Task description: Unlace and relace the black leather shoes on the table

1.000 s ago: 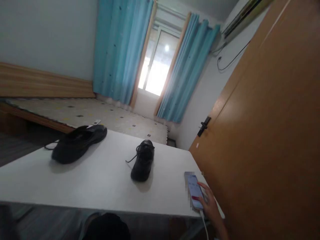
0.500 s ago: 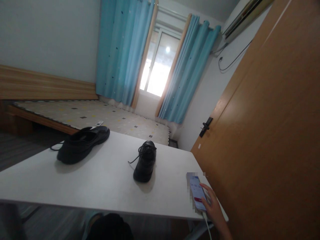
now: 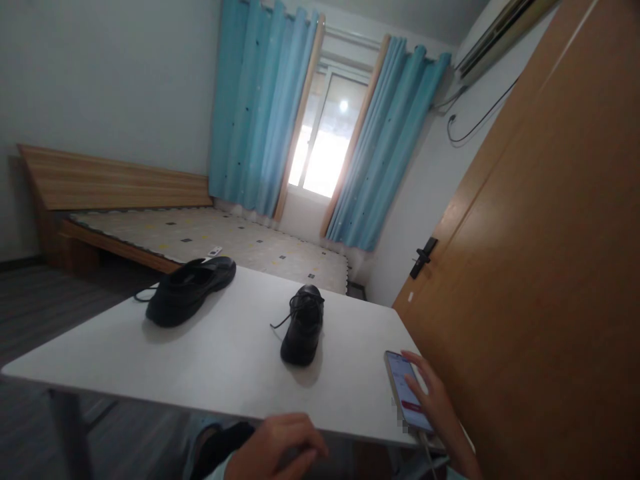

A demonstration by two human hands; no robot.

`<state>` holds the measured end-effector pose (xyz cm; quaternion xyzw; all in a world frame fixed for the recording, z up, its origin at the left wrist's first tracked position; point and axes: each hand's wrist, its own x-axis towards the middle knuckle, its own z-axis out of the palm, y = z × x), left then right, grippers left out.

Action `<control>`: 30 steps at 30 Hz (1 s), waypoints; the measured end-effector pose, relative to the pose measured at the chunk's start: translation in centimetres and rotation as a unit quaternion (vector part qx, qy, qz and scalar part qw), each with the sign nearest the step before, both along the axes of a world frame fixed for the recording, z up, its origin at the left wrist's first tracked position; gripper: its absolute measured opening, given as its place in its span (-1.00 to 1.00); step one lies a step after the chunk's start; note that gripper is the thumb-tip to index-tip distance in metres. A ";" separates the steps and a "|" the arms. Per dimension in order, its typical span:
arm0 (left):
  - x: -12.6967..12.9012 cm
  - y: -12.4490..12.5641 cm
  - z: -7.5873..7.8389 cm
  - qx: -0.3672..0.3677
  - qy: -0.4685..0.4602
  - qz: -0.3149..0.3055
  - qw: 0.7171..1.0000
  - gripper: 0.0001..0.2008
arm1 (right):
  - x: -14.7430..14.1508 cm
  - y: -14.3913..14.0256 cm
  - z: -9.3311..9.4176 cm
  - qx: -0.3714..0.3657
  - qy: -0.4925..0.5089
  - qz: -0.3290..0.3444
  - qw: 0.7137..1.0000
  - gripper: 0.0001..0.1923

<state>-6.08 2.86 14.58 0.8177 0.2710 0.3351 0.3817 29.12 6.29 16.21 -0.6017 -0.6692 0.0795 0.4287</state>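
Leftmost I have a black shoe (image 3: 180,297) on the white table (image 3: 225,373), lying aslant from near left to far right, a loose lace trailing off its left side. Below the near edge, the left hand (image 3: 280,447) has its fingers loosely bent and grips nothing that I can make out; whether it brushes the table edge I can't tell. Next along stands a second black shoe (image 3: 303,333), its long axis running mostly away from me. Both shoes sit well apart from the phone, which I'd guess keeps that corner free for the hand. The phone (image 3: 406,395) is at the table's near right corner, screen up, its long axis slanting from far left to near right. Its top end points away, since the cable (image 3: 425,443) leaves the near end (being so close to the edge probably lets it hang freely). The right hand (image 3: 435,398) isn't clenched: its fingers reach along the phone's right side, thumb over the screen, a pose I read as steadying and tapping. Beyond it rises the wooden door (image 3: 525,267).
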 end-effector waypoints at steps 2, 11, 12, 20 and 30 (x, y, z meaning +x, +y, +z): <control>-1.2 1.6 3.0 0.055 -0.028 0.034 0.998 -0.78 | -2.5 0.6 1.8 -0.015 -0.007 0.031 0.999 -0.63; -2.2 13.0 7.9 0.148 -0.029 0.155 0.976 -0.80 | -11.6 4.3 6.7 -0.046 -0.055 0.182 0.981 -0.73; -2.0 14.1 7.9 0.158 -0.015 0.165 0.974 -0.80 | -12.2 4.8 6.9 -0.049 -0.057 0.192 0.978 -0.74; 0.6 18.9 6.3 0.238 0.160 0.267 0.920 -0.80 | -17.3 10.4 6.1 0.006 -0.037 0.179 0.983 -0.69; 2.2 20.2 7.3 0.239 0.263 0.296 0.887 -0.82 | -20.4 14.6 5.0 0.057 -0.141 0.074 0.986 -0.74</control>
